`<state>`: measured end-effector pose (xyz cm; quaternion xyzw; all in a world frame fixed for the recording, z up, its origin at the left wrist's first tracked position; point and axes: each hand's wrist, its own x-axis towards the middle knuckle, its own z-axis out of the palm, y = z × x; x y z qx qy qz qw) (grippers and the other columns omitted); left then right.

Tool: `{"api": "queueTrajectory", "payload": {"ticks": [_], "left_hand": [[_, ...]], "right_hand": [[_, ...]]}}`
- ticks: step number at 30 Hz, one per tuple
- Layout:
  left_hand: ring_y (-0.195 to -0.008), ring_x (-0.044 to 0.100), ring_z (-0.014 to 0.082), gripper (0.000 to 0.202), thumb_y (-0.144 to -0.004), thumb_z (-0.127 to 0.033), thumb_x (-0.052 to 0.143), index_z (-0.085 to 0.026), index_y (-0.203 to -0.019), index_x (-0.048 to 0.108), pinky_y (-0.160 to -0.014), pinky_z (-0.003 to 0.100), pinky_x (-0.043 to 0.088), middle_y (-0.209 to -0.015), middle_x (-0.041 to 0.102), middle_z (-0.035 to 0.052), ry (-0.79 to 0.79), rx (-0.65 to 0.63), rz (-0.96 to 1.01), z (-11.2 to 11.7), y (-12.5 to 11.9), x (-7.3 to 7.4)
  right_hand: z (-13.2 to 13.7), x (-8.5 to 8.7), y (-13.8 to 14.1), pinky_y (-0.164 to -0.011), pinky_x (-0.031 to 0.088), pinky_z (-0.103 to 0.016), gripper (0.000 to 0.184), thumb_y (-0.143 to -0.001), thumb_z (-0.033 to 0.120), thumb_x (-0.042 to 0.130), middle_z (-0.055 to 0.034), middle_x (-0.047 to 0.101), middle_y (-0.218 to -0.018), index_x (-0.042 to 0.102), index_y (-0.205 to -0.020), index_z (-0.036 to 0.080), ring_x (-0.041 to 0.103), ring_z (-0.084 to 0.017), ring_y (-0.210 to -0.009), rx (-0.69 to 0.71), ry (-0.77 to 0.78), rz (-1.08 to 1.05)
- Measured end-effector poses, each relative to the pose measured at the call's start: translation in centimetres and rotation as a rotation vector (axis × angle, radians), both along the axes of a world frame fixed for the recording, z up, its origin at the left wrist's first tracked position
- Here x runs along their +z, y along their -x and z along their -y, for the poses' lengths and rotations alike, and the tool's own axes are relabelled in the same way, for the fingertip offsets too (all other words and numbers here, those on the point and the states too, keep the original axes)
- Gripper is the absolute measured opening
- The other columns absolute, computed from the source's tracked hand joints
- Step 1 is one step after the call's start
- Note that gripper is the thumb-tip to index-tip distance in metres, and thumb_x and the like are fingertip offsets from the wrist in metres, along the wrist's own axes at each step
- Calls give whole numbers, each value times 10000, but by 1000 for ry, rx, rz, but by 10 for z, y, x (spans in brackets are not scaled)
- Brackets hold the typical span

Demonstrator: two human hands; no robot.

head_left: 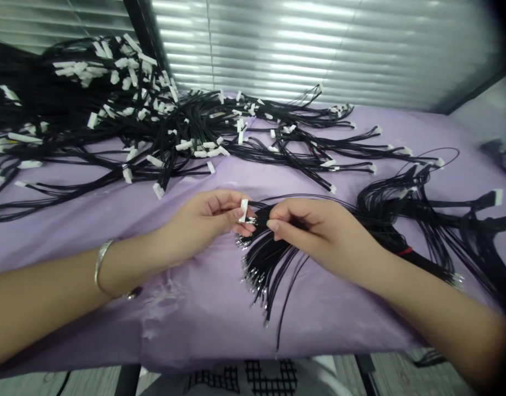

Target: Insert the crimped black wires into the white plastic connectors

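Between the thumb and fingers of my left hand (224, 213) is a small white connector (243, 210), with a few black wires running from it to the right. My right hand (314, 223) pinches thin black wire just right of the connector; the metal-tipped ends point toward it. Below and between the hands lies a fanned bundle of black wires (267, 256), their bare ends carrying small silver terminals (255, 283). One loose wire (284, 313) hangs down toward the table's front edge. My right hand hides part of the bundle.
A purple cloth (187, 313) covers the table. Black cable harnesses (187, 126) with white connectors heap along the back and left. More wired connectors (434, 209) lie at right, near a red tie (405, 250). Window blinds (278, 44) stand behind.
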<state>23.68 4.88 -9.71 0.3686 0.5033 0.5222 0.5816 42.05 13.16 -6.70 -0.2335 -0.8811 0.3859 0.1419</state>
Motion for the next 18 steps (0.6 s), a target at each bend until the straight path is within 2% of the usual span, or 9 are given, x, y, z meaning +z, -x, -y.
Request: {"api": "queueTrajectory", "payload": {"ticks": [4,8,18], "left_hand": [[-678,667,118,86,-780,-150,658,-160,-866,663,-664,209,544,-777,673,10,-1,-49,44,1,3,-2],[-717,687,136,101,-776,-153,667,-173,-874,683,-675,210,558,-806,682,11,-8,-97,64,1,4,-4],[-712,697,157,110,-753,-151,696,-160,-862,677,-693,241,575,-794,697,22,57,-85,64,0,2,0]], "right_hand": [[-6,0,1,-446,289,-195,166,-817,210,537,53,457,-537,556,-657,169,371,-62,-486,-44,78,43],[-8,-1,3,-433,283,-190,178,-795,201,547,55,448,-520,558,-620,167,368,-57,-474,-60,113,64],[-5,-3,5,-400,275,-180,175,-779,185,559,53,458,-497,579,-605,172,359,-53,-449,-95,120,65]]}}
